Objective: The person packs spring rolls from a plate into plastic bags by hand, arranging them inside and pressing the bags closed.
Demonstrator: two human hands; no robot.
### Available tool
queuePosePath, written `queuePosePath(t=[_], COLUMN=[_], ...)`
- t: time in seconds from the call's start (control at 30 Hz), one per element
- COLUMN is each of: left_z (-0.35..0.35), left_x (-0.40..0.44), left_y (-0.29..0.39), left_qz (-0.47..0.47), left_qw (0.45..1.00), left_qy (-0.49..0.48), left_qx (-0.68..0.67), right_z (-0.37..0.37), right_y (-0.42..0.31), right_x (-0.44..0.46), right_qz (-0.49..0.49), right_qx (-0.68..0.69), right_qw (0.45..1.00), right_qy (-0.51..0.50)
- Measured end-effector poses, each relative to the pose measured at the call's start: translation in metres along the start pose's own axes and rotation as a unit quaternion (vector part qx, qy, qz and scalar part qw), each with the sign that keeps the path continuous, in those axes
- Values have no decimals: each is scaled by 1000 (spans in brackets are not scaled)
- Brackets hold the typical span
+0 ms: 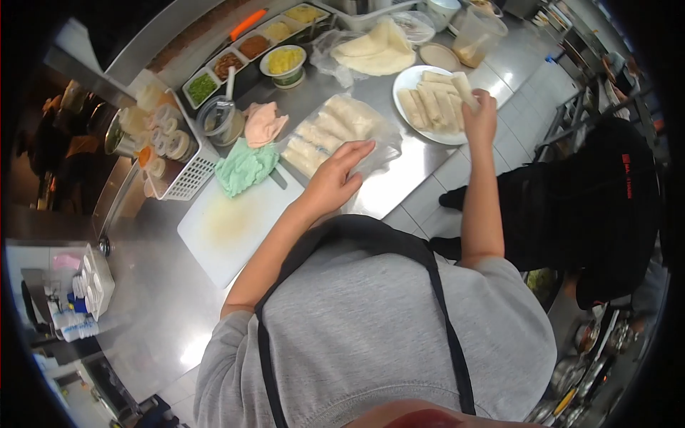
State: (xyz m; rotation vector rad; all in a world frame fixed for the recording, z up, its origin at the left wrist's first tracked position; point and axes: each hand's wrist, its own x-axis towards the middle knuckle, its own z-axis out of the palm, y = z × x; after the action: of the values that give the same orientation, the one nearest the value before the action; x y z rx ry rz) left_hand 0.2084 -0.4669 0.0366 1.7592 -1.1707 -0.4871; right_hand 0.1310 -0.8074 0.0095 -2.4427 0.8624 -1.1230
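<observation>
My right hand [483, 116] is closed round one end of a pale roll [464, 90], over the right side of a white plate [404, 80]. Several more pale rolls [433, 107] lie on that plate. A clear plastic bag with several rolls [330, 128] in it rests on the steel counter. At the bag's near edge is my left hand [339, 175], palm down with the thumb apart from the fingers, holding nothing.
A white cutting board [239, 225], a green cloth [246, 166] and a pink cloth [265, 123] lie left of the bag. Behind are topping trays [253, 48] and stacked wrappers [376, 48]. A white basket [187, 171] holds small containers. A person in black [599, 207] stands at the right.
</observation>
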Motion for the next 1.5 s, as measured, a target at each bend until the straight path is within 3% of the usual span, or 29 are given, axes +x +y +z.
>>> queuePosePath(t=[0.03,0.1,0.13,0.17,0.2,0.23,0.33,0.4,0.47,0.53,0.63,0.77,0.9,1.0,1.07,1.17,1.2,1.27,1.4,1.5], left_z=[4,-1,4,-2,1,-4,-5,-5,-7,-2,7,24,23,24,21,23,21,12,18,21], left_x=[1,6,6,8,12,14,16,15,12,8,3,7,7,0,-9,-6,-6,-5,-1,0], left_y=[-12,-35,-40,-40,-45,-37,-31,-26,-15,0,18,14,18,23,40,13,7,-2,5,7], left_qz=[5,42,70,31,32,22,38,68,71,93,70,133,88,156,56,13,12,2,85,128], left_qw=[1000,998,994,998,998,997,995,992,994,991,997,990,992,979,982,968,967,991,983,980], left_qy=[1,44,73,47,60,61,89,105,80,91,16,8,-64,-10,142,225,226,99,143,134], left_qx=[-7,11,28,-25,-11,-30,-16,15,6,24,22,47,68,128,111,114,113,94,74,72], right_z=[-7,-18,-33,-42,-55,-58,-48,-36,-18,-9,-5,15,42,51,38,50,49,46,51,60], right_y=[2,9,-11,-20,-42,-54,-62,-79,-91,-99,-111,-97,-77,-82,-103,-108,-109,-112,-109,-111], right_x=[-2,-12,-22,-28,-37,-49,-88,-109,-126,-135,-140,-153,-164,-167,-157,-155,-153,-146,-153,-150], right_qz=[-68,-25,105,107,170,136,167,197,210,191,194,199,165,208,216,276,277,246,164,175], right_qx=[51,158,333,370,405,450,492,463,493,483,514,575,574,604,629,589,589,571,579,586], right_qw=[996,985,925,898,861,833,723,690,664,681,712,690,695,687,667,688,688,673,708,701], right_qy=[18,-63,-150,-212,-257,-290,-456,-520,-522,-516,-438,-392,-400,-346,-335,-321,-323,-400,-370,-368])
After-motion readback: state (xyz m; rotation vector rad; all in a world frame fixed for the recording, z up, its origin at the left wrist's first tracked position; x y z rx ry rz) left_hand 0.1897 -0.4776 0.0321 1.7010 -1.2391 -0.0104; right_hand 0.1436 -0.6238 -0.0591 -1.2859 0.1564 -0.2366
